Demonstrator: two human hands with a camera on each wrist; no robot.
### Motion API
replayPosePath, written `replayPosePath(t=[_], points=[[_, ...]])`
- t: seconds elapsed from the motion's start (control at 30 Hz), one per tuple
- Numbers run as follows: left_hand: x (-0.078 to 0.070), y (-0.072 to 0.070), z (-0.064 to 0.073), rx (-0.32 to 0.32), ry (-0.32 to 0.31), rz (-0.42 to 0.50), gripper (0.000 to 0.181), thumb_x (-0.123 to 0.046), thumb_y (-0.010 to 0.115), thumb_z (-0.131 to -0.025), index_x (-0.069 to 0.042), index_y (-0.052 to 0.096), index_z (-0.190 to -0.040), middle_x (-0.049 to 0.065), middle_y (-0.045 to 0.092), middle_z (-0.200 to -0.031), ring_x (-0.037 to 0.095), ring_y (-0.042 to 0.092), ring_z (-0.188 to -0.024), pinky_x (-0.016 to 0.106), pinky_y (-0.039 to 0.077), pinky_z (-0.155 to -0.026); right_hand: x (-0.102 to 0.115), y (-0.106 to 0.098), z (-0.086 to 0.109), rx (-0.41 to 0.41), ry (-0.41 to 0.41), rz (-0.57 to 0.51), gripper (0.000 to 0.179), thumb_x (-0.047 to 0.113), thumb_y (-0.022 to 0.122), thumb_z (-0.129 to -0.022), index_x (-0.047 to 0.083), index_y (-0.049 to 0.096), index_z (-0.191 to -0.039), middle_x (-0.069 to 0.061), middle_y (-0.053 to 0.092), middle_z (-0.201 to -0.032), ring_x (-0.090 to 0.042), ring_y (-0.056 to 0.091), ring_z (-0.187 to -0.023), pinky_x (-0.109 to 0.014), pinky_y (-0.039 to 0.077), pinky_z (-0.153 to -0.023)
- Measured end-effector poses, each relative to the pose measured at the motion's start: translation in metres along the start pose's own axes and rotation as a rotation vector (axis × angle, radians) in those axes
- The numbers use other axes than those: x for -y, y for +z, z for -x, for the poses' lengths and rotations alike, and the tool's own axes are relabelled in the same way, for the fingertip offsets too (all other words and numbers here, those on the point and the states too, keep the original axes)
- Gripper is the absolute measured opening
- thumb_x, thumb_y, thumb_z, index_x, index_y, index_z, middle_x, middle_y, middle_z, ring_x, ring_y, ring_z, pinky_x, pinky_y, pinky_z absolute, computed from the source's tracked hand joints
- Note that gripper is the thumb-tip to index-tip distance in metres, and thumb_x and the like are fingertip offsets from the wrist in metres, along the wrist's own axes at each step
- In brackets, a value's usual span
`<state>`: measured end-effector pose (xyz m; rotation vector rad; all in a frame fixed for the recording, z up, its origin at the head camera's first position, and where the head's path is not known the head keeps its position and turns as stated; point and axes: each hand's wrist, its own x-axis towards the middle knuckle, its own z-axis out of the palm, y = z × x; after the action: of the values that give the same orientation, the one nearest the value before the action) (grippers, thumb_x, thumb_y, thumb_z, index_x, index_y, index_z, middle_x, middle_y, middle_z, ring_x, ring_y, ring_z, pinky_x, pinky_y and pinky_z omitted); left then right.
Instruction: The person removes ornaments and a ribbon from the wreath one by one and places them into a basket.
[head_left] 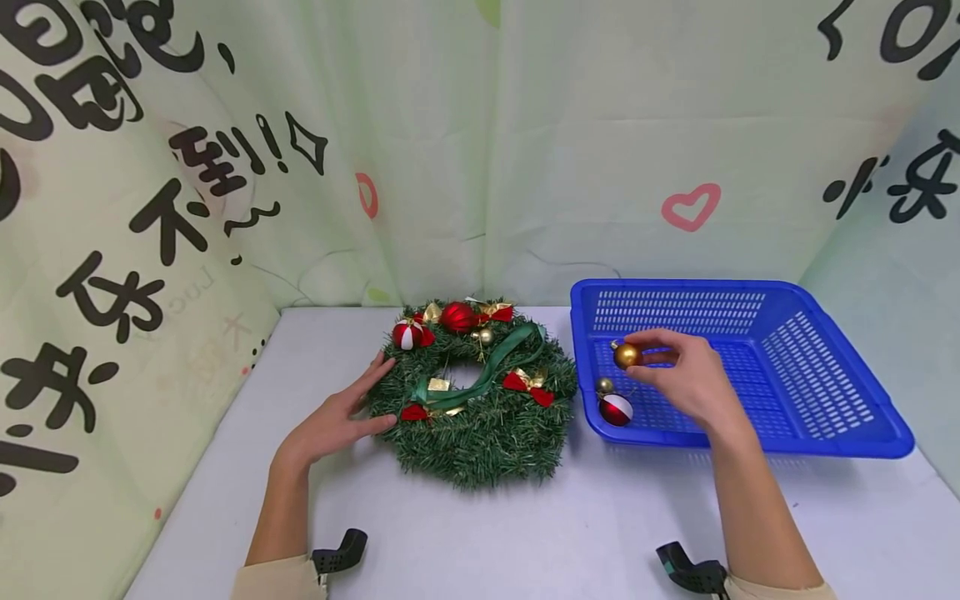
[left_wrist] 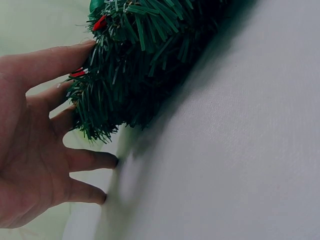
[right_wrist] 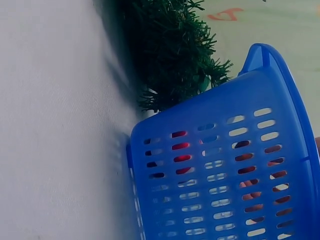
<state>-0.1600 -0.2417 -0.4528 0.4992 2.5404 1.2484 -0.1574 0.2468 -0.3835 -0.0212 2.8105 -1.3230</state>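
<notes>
A green Christmas wreath (head_left: 480,446) lies on the white table, decorated with red and gold bows, baubles and a green ribbon (head_left: 502,367). My left hand (head_left: 341,421) rests against its left side with fingers spread; in the left wrist view the thumb and some fingers touch the needles. Over the left part of the blue basket (head_left: 832,442), my right hand (head_left: 686,375) pinches a gold bauble (head_left: 627,356) between thumb and fingers. Below it in the basket lie a red and white bauble (head_left: 616,409) and a small gold bauble (head_left: 604,385). The basket wall mostly hides this hand in the right wrist view.
The basket stands close to the wreath's right side, its rim rising above the table (head_left: 570,533). A printed curtain (head_left: 562,167) hangs behind and along the left. Black wrist devices (head_left: 341,552) sit at both sleeves.
</notes>
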Motion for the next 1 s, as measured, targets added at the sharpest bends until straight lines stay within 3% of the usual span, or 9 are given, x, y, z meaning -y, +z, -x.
replayPosePath(t=[0.33,0.57,0.8,1.0], points=[[0.001,0.000,0.001,-0.004,0.008,-0.015,0.087,-0.039,0.072,-0.099,-0.030,0.020,-0.168,-0.003,0.004,-0.177,0.049,0.031,-0.153,0.065,0.030,-0.121,-0.010,0.002,-0.004,0.054,-0.001,0.092,0.039,0.012,0.076,-0.096,0.004,0.068,-0.133,-0.026,0.071,-0.125,-0.043,0.070,-0.113,-0.052,0.060,-0.089],[0.001,0.000,0.001,-0.006,-0.013,-0.008,0.087,-0.038,0.073,-0.099,-0.034,0.021,-0.168,-0.009,0.004,-0.177,0.046,0.031,-0.154,0.063,0.030,-0.122,-0.014,0.004,-0.008,0.078,0.007,0.129,0.037,0.008,0.076,-0.094,0.002,0.069,-0.129,-0.027,0.071,-0.122,-0.042,0.072,-0.108,-0.052,0.061,-0.087],[0.000,0.000,0.001,-0.004,0.019,-0.013,0.085,-0.035,0.071,-0.100,-0.028,0.021,-0.168,-0.002,0.004,-0.177,0.046,0.026,-0.156,0.064,0.029,-0.121,-0.017,0.004,-0.009,0.100,0.015,0.158,0.037,0.009,0.078,-0.093,-0.001,0.069,-0.128,-0.027,0.070,-0.122,-0.043,0.071,-0.107,-0.052,0.060,-0.084],[0.000,-0.001,0.000,-0.004,0.002,-0.010,0.087,-0.038,0.073,-0.099,-0.031,0.021,-0.168,-0.006,0.004,-0.177,0.043,0.027,-0.156,0.063,0.029,-0.122,-0.018,0.006,-0.010,0.122,0.021,0.173,0.035,0.008,0.078,-0.092,-0.001,0.070,-0.125,-0.026,0.071,-0.122,-0.041,0.071,-0.106,-0.054,0.058,-0.085]])
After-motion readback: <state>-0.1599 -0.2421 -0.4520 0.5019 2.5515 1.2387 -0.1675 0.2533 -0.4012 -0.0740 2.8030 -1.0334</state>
